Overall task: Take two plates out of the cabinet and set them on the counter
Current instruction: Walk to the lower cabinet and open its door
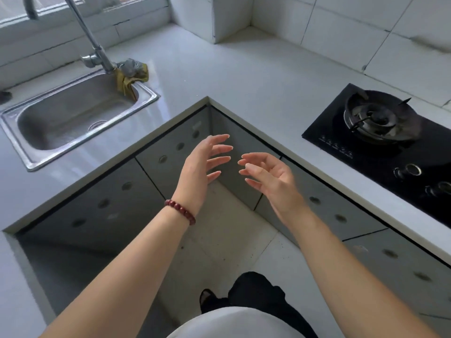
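Left hand (203, 162), right hand (271, 175) empty, fingers spread

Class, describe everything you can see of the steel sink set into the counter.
The rectangular stainless-steel sink has rounded corners, a flat raised rim and a brushed, dull basin with a round drain near its floor's middle. It sits sunk into the pale grey counter, upright and without dishes. A curved metal tap rises at its back edge, and a crumpled yellow-grey cloth hangs over that rim into the basin.
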`<state>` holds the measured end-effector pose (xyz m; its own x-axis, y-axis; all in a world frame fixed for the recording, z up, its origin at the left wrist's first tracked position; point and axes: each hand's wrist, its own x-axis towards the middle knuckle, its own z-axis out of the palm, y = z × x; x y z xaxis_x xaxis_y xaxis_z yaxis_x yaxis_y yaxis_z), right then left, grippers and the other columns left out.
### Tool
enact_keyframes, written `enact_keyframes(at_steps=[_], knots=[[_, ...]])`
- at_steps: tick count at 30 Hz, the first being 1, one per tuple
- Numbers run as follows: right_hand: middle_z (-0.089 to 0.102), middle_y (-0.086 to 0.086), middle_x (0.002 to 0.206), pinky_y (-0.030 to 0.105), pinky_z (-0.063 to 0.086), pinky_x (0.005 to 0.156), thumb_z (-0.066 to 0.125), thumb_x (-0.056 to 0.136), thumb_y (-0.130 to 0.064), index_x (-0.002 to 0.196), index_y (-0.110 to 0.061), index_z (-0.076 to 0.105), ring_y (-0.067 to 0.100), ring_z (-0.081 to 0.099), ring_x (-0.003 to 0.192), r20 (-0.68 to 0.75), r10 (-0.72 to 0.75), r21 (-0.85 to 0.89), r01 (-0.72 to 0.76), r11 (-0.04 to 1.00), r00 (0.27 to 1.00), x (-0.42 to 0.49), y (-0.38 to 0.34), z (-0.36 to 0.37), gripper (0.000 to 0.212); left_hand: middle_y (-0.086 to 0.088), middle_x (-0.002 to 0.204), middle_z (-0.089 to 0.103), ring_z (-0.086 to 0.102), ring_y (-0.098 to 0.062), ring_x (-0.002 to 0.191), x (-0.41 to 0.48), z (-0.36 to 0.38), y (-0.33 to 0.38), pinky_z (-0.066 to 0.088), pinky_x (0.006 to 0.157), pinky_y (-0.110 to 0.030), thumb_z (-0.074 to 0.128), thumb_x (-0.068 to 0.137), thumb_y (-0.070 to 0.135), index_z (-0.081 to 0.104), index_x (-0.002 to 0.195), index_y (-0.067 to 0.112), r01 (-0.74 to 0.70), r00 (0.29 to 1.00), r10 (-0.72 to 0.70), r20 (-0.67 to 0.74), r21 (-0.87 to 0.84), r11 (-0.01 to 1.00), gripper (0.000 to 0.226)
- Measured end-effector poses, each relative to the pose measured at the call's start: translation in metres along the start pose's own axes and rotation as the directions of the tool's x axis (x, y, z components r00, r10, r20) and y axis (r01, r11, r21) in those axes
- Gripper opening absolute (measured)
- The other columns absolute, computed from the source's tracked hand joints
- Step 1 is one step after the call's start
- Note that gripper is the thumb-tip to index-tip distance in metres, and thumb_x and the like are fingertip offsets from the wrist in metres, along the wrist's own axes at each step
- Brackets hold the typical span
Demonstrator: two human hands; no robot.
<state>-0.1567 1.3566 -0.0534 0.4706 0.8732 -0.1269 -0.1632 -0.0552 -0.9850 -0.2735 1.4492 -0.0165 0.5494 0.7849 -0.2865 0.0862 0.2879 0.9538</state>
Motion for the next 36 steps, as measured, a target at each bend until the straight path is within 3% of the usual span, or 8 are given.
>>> enact_keyframes(at_steps=[9, 15, 20, 24, 30, 36], knots=[[0.068, -0.004, 0.102, 0.032, 0.050, 0.089, 0.063, 0.081, -0.023, 0.093, -0.026, 0.067, 0.015, 0.064, 0.099, -0.102, 0.015, 0.035, -0.012, 0.999, 0.995, 0.105, -0.006, -0.024, 0.013, 0.002, 0.109, 0.068, 0.063, -0.015, 0.102, 0.113, 0.017, 0.026, 0.045, 0.095, -0.038, 0.049, 0.060, 0.057, 0.065, 0.104, 0.028, 0.046, 0.996, -0.049, 0.079, 0.036, 0.998, 0.055], [0.067, 0.003, 0.104, 0.031, 0.049, 0.087, 0.062, 0.076, -0.028, 0.094, -0.023, 0.067, 0.017, 0.062, 0.097, -0.200, -0.001, 0.065, 0.014, 0.998, 0.980, 0.168, -0.019, -0.045, 0.019, 0.008, 0.106, 0.069, 0.064, -0.011, 0.101, 0.182, 0.033, 0.041, 0.045, 0.094, -0.038, 0.043, 0.063, 0.063, 0.067, 0.096, 0.039, -0.013, 0.982, -0.009, 0.190, 0.110, 0.994, 0.047], [0.067, 0.002, 0.104, 0.030, 0.049, 0.084, 0.062, 0.079, -0.024, 0.094, -0.022, 0.067, 0.019, 0.062, 0.098, -0.302, -0.001, 0.068, 0.023, 0.997, 0.953, 0.187, -0.020, -0.058, 0.017, 0.012, 0.108, 0.070, 0.064, -0.007, 0.102, 0.223, 0.039, 0.037, 0.043, 0.096, -0.041, 0.035, 0.082, 0.058, 0.067, 0.101, 0.043, -0.052, 0.951, 0.007, 0.311, 0.136, 0.989, 0.041], [0.068, -0.001, 0.101, 0.031, 0.048, 0.085, 0.061, 0.085, -0.017, 0.095, -0.022, 0.067, 0.014, 0.063, 0.094, -0.437, 0.003, 0.076, 0.034, 0.997, 0.900, 0.185, -0.016, -0.061, 0.013, 0.013, 0.110, 0.070, 0.064, -0.006, 0.102, 0.245, 0.044, 0.039, 0.042, 0.096, -0.040, 0.032, 0.084, 0.059, 0.066, 0.104, 0.042, -0.055, 0.906, -0.014, 0.422, 0.151, 0.987, 0.044], [0.069, -0.002, 0.101, 0.035, 0.048, 0.090, 0.060, 0.086, -0.016, 0.095, -0.022, 0.068, 0.015, 0.062, 0.096, -0.649, 0.006, 0.093, 0.072, 0.993, 0.761, 0.165, -0.011, -0.039, 0.013, 0.012, 0.109, 0.070, 0.064, -0.006, 0.103, 0.259, 0.043, 0.037, 0.043, 0.090, -0.036, 0.031, 0.086, 0.057, 0.066, 0.105, 0.041, -0.077, 0.793, -0.050, 0.608, 0.181, 0.980, 0.043], [0.070, -0.005, 0.102, 0.038, 0.046, 0.097, 0.054, 0.090, -0.014, 0.096, -0.018, 0.067, 0.011, 0.062, 0.097, -0.757, 0.019, 0.088, 0.073, 0.993, 0.653, 0.143, 0.001, -0.017, 0.015, 0.014, 0.109, 0.069, 0.062, -0.005, 0.105, 0.252, 0.038, 0.023, 0.042, 0.090, -0.034, 0.029, 0.086, 0.054, 0.065, 0.104, 0.044, -0.087, 0.714, -0.076, 0.696, 0.197, 0.977, 0.040]])
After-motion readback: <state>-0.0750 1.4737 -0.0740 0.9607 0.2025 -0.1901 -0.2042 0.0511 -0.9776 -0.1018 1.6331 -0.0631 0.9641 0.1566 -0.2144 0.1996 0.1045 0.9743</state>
